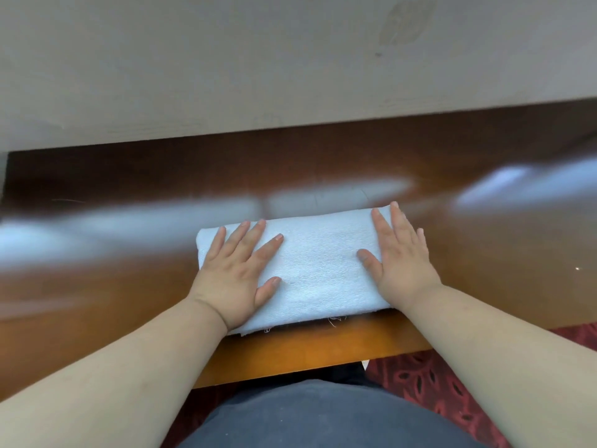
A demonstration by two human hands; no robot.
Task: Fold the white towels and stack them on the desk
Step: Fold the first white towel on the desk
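A folded white towel (315, 266) lies as a thick rectangle on the glossy brown desk (113, 286), close to the desk's front edge. My left hand (239, 270) presses flat on the towel's left end, fingers spread and straight. My right hand (399, 253) lies flat on the towel's right end, fingers straight and pointing away from me. Loose threads hang from the towel's near edge. No other towel is in view.
A beige wall (290, 59) rises directly behind the desk. The desk's front edge (290, 360) runs just in front of my body. Red patterned carpet (452, 383) shows below at the right. Bright window reflections streak across the desk top.
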